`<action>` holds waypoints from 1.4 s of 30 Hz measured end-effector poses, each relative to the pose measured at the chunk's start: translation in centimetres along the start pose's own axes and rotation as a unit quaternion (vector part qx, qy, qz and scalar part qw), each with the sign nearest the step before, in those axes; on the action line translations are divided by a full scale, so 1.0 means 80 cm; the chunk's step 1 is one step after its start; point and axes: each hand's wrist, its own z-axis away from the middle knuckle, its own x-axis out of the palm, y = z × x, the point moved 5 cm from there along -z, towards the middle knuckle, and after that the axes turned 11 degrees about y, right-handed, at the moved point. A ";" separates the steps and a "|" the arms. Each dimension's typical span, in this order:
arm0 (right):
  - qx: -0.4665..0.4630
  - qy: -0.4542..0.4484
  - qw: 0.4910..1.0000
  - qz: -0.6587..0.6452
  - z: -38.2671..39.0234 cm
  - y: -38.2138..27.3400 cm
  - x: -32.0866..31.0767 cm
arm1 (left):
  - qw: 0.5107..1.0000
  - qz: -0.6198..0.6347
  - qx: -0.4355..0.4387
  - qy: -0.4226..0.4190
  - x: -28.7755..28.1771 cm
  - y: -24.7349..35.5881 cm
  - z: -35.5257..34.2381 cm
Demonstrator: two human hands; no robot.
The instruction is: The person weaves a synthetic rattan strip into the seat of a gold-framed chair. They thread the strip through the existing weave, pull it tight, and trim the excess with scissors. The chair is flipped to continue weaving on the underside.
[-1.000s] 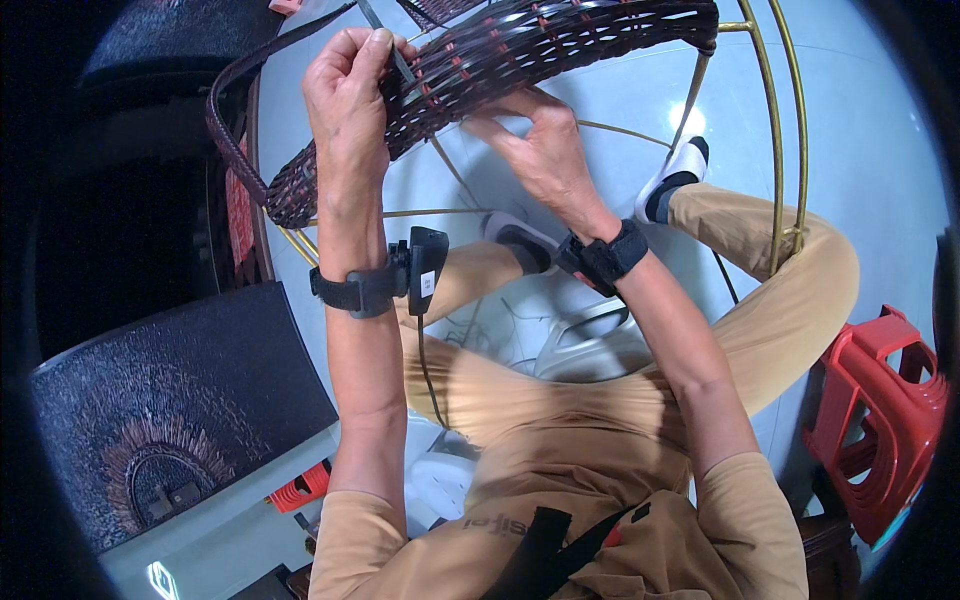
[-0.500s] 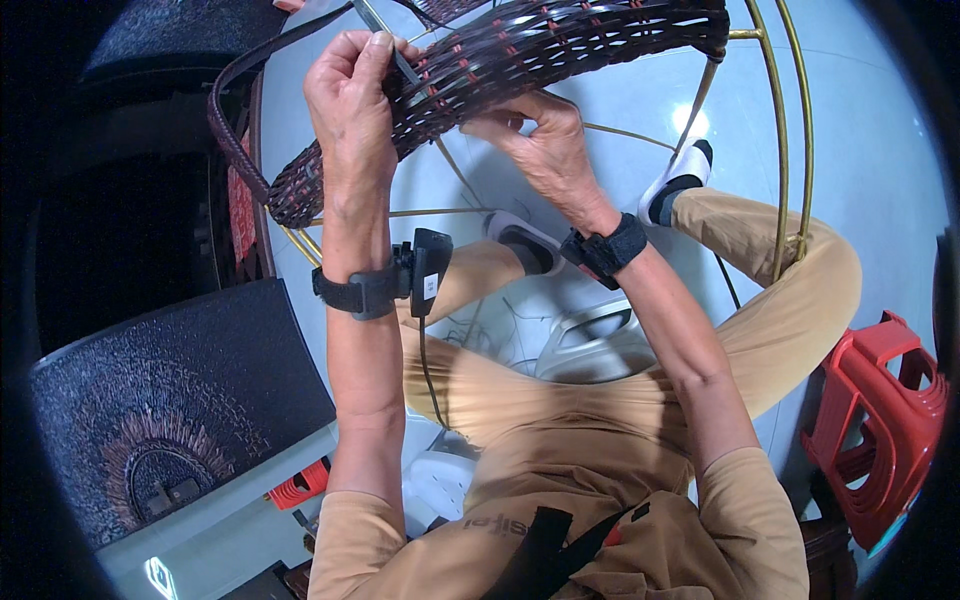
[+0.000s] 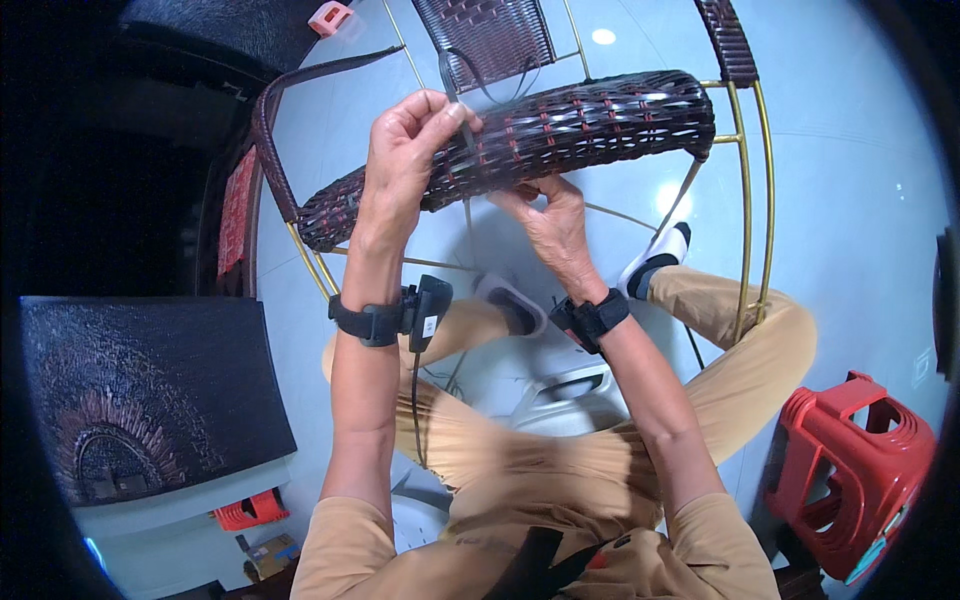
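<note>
- Head view, left hand (image 3: 405,140): near 11 o'clock. Grip is a closed pinch, thumb against fingers, on a narrow dark strip (image 3: 449,80) that crosses the upper face of the woven band (image 3: 600,120).
- Right hand (image 3: 552,225): between 1 and 2 o'clock, at the band's lower edge. Thumb and fingers sit near each other, tips partly hidden by the weave; cannot tell how far the grip is spread or whether it holds anything.
- Position of band: across the top of the view, one end toward 10 o'clock, the other between 1 and 2.
- Technique (judgement): keep the strip flat and untwisted, pinch close to the weave, and support the underside opposite the pinch. Steady, moderate tension should seat it without pulling neighbouring strands out of line.
- Materials: band is glossy, dark brown, plastic-looking, lattice-woven with small reddish accents, rounded like a bolster. Strip is thin, apparently flexible.
- Frame: slender gold-coloured metal tubes (image 3: 744,200), gently bowed, with a flatter, tightly woven panel (image 3: 490,40) at 12 o'clock.
- Surroundings: pale, reflective floor (image 3: 850,200); smooth red plastic stool (image 3: 800,440) at 4 o'clock.
</note>
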 end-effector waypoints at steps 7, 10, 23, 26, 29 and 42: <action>0.023 -0.008 1.000 -0.018 0.000 0.004 -0.001 | 0.999 -0.027 0.046 -0.007 -0.003 0.005 0.005; 0.021 -0.017 0.999 -0.018 0.000 0.005 0.000 | 0.993 -0.079 0.083 0.010 -0.005 0.013 0.018; 0.022 -0.011 1.000 0.018 0.002 0.006 0.000 | 0.986 -0.100 0.133 -0.020 0.016 0.011 -0.011; 0.029 -0.013 0.999 0.011 0.002 0.008 0.000 | 0.993 -0.054 0.080 -0.062 0.011 -0.002 -0.025; 0.021 -0.025 0.999 0.041 0.003 0.002 0.000 | 0.992 -0.060 0.083 -0.070 0.010 -0.003 -0.027; 0.000 -0.029 0.999 0.036 0.002 0.001 0.004 | 0.991 -0.051 0.124 -0.021 0.005 -0.010 -0.028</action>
